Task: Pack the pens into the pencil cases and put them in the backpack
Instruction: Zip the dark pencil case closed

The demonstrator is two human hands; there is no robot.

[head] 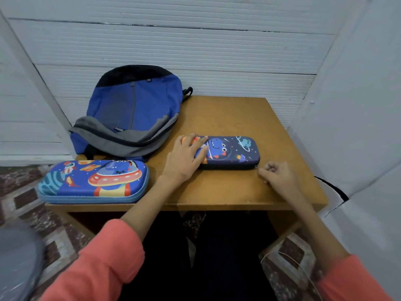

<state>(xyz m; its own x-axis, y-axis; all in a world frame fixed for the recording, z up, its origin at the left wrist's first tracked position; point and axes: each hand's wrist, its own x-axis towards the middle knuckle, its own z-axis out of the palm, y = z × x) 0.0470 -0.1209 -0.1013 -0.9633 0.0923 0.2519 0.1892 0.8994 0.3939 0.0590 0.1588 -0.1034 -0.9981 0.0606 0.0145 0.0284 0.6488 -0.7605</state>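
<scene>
Left grip (184,157) spread flat, fingers straight, pressing left end of dark pencil case (234,152). Case lies closed, mid desk (227,118). Right grip (280,177) curled, knuckles up, touching desk just beside case's near right corner at zip end; whether it pinches zip pull, cannot tell. Closed blue pencil case (93,181) at near left edge; backpack (134,109) just behind it.

Room: I see a back wall (195,46) of white ribbed panels with dark seams | right: a plain white sheet (358,105) close by | counter (227,118): brown wood, scuffed top, dark space beneath | floor (32,213): maroon-and-grey patterned tiles on both sides | light: even, cool, soft shadows
</scene>
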